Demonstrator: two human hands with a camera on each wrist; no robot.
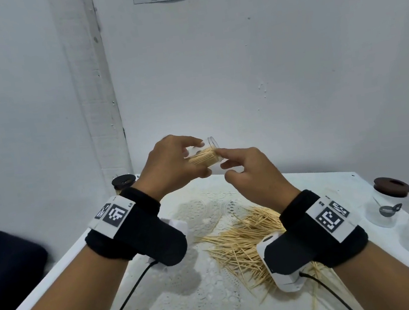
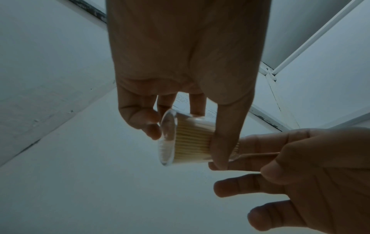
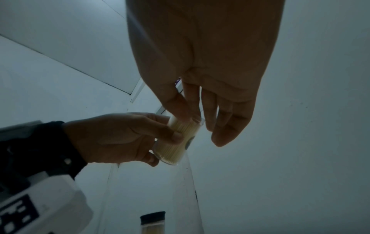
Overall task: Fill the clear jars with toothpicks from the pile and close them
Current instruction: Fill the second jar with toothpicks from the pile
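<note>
I see a glossy clear jar (image 1: 206, 154) packed with pale wooden toothpicks (image 1: 246, 243), white lace cloth (image 1: 206, 217) on the smooth worktop (image 1: 331, 179), matt black wristbands (image 1: 140, 228).

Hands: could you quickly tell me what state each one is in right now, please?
Left hand: grips the clear jar of toothpicks, tilted on its side.
Right hand: holds nothing; index fingertip at the jar's mouth.
</note>
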